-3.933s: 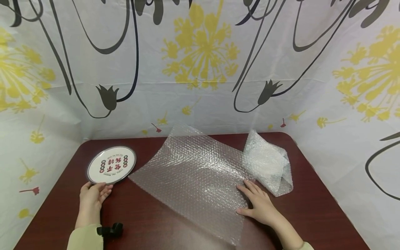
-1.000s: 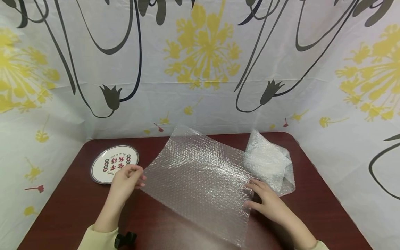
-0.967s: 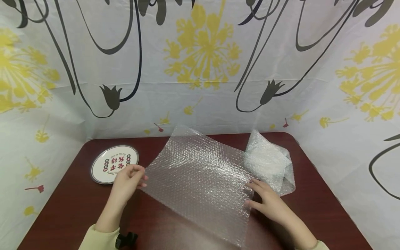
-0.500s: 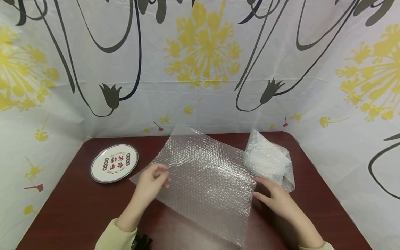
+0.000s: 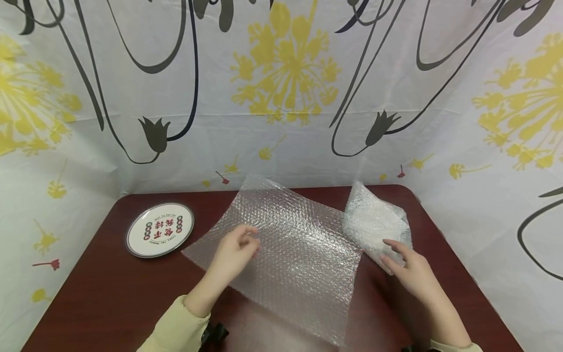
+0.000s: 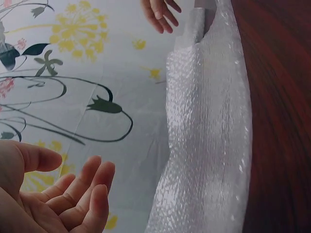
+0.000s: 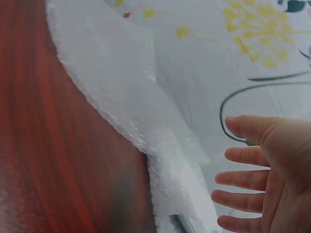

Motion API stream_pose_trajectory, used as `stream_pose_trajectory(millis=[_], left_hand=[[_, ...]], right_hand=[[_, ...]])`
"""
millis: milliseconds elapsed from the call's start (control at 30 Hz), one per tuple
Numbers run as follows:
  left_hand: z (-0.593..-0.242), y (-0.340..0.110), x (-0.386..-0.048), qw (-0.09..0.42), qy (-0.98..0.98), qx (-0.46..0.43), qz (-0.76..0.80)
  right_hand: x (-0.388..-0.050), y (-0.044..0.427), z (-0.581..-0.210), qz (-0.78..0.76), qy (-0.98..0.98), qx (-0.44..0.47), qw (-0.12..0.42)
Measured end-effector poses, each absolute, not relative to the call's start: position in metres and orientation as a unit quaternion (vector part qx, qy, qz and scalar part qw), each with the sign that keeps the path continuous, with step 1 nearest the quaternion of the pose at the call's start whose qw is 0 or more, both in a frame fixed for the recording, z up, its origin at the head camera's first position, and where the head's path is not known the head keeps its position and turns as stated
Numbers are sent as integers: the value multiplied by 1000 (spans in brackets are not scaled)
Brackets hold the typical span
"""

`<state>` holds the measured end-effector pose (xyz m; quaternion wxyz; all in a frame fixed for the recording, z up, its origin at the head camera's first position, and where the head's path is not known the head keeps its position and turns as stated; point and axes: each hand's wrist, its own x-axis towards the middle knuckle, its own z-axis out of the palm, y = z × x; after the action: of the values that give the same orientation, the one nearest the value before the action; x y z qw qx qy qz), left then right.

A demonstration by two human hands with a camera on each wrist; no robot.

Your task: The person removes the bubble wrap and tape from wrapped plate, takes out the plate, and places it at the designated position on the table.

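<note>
A clear bubble wrap sheet (image 5: 299, 274) lies spread over the middle of the table. My left hand (image 5: 235, 254) hovers above its left part, fingers loosely curled around nothing; the left wrist view shows that hand (image 6: 63, 194) apart from the wrap (image 6: 209, 126). To the right, a folded bubble-wrapped bundle (image 5: 374, 225) touches or overlaps the sheet's right corner. My right hand (image 5: 415, 274) is over the bundle's near edge with fingers spread and nothing held. The right wrist view has this hand (image 7: 267, 174) beside the bubble wrap (image 7: 121, 82), not touching it.
A white round plate (image 5: 160, 231) with a dark rim and red lettering lies at the table's back left. The dark red table (image 5: 101, 303) meets a white cloth backdrop (image 5: 281, 156) with yellow and grey flower prints.
My left hand has moved from the plate rightward over the sheet. My right hand has come off the sheet's right edge and shifted right to the bundle. The plate and sheet look nearly unmoved.
</note>
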<state>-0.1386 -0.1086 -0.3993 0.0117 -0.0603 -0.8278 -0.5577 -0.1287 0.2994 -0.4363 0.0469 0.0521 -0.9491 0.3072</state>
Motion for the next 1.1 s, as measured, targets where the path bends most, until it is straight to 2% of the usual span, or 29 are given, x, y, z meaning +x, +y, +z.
stream_pose_trajectory(millis=[367,733,1100], left_hand=[[-397,-85,-147,-17,-796,-98,-597],[-397,-52,-156,-62,-750,-100,-651],[-402,-17,-159,-108,-674,-39,-730]], right_hand=[[-132,315,-432,349,-931,-30,104],[-142,322,-430,377,-916,-88,108],[-155,328,-432,396,-904,-122,104]])
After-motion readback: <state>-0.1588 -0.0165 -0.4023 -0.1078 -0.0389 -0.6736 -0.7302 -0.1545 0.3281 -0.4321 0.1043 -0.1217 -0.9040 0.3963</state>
